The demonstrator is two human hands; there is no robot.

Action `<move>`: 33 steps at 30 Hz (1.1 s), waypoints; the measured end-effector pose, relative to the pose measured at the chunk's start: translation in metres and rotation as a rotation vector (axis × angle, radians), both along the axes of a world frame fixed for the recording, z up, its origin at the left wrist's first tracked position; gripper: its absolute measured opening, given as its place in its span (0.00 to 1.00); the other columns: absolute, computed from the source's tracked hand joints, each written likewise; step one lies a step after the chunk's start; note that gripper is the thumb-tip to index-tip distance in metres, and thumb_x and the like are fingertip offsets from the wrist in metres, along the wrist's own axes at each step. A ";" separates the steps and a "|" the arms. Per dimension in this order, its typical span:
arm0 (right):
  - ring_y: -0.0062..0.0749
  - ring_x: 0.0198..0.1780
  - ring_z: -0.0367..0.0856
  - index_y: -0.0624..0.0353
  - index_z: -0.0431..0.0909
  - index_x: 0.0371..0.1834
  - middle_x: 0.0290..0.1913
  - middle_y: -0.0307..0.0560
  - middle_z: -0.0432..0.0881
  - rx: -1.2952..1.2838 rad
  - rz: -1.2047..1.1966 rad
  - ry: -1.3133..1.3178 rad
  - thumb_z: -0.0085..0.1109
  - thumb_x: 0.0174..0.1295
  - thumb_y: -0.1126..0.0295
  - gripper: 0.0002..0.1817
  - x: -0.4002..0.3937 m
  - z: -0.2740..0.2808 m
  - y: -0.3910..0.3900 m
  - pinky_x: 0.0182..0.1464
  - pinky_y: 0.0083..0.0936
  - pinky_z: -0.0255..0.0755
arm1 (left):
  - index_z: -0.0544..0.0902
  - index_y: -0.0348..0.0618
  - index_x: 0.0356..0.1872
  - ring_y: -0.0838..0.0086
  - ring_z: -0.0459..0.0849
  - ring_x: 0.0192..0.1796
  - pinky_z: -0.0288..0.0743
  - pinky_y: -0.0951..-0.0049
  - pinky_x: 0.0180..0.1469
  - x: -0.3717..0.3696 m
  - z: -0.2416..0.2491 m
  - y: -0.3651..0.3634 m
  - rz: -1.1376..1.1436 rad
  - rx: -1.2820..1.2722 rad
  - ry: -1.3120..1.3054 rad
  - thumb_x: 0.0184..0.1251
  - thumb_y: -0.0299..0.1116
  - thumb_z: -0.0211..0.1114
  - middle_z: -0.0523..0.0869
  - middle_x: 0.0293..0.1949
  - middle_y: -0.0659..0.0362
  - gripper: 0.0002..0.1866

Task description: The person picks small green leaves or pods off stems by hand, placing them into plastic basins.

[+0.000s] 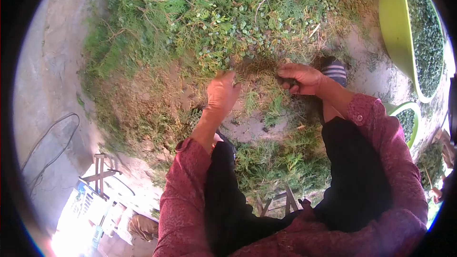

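A heap of green conifer sprigs (204, 24) with small blue-green cones among them lies in front of me. My left hand (223, 90) is at the near edge of the heap, its fingers curled in a pinch; what is between the fingertips is hidden. To its right, my right hand (302, 78) is closed, with its palm partly turned up. Dark small cones (287, 82) show between its thumb and curled fingers. The two hands are apart, above dry brown needles and scattered sprigs.
A large lime-green tub (397, 24) full of small green cones stands at the upper right, with a smaller green tub (413, 135) below it. A cable (52, 159) and a wooden stool frame (99, 176) lie at the left. Loose sprigs (281, 159) cover the ground between my legs.
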State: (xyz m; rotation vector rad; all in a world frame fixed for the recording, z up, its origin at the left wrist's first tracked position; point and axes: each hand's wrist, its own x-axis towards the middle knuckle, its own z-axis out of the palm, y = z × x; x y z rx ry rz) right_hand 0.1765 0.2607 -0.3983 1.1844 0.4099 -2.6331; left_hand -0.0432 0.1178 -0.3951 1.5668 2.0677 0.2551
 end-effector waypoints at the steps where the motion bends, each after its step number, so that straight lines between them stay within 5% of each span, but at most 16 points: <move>1: 0.17 0.27 0.72 0.56 0.71 0.37 0.31 0.35 0.74 0.034 0.019 -0.016 0.56 0.59 0.64 0.09 0.000 0.001 0.000 0.18 0.11 0.59 | 0.77 0.42 0.41 0.64 0.80 0.36 0.74 0.66 0.36 0.003 0.012 0.012 -0.002 0.000 0.002 0.48 0.34 0.67 0.80 0.37 0.52 0.17; 3: 0.17 0.27 0.72 0.56 0.72 0.36 0.31 0.35 0.74 0.063 0.042 -0.007 0.57 0.59 0.64 0.10 -0.001 0.004 -0.001 0.18 0.10 0.59 | 0.76 0.45 0.43 0.57 0.78 0.42 0.73 0.59 0.39 0.016 0.029 0.036 0.098 -0.007 -0.082 0.48 0.35 0.66 0.77 0.42 0.50 0.19; 10: 0.17 0.26 0.72 0.56 0.73 0.35 0.30 0.35 0.75 0.061 -0.011 -0.027 0.58 0.58 0.62 0.10 0.009 0.009 -0.001 0.18 0.10 0.58 | 0.76 0.49 0.43 0.56 0.78 0.39 0.74 0.61 0.37 0.032 0.002 0.064 0.078 -0.020 0.115 0.47 0.35 0.67 0.74 0.42 0.53 0.19; 28: 0.17 0.25 0.71 0.56 0.74 0.35 0.27 0.35 0.74 0.047 -0.008 -0.017 0.58 0.58 0.62 0.10 0.013 0.006 -0.001 0.17 0.12 0.58 | 0.73 0.41 0.29 0.53 0.75 0.36 0.72 0.58 0.37 0.027 -0.025 0.062 0.160 0.205 -0.050 0.41 0.24 0.63 0.73 0.37 0.49 0.11; 31: 0.20 0.30 0.75 0.55 0.73 0.41 0.35 0.35 0.76 0.073 0.003 -0.023 0.55 0.60 0.62 0.11 0.014 0.002 0.002 0.20 0.13 0.62 | 0.73 0.40 0.28 0.55 0.75 0.34 0.73 0.59 0.34 0.022 -0.023 0.053 0.175 0.309 -0.073 0.41 0.24 0.63 0.74 0.32 0.50 0.10; 33: 0.20 0.31 0.75 0.55 0.74 0.41 0.36 0.36 0.77 0.059 -0.005 0.002 0.55 0.60 0.61 0.12 0.011 -0.001 0.003 0.22 0.15 0.64 | 0.74 0.40 0.29 0.65 0.78 0.31 0.74 0.70 0.32 0.020 -0.017 0.048 0.232 0.266 -0.166 0.40 0.21 0.64 0.76 0.32 0.53 0.12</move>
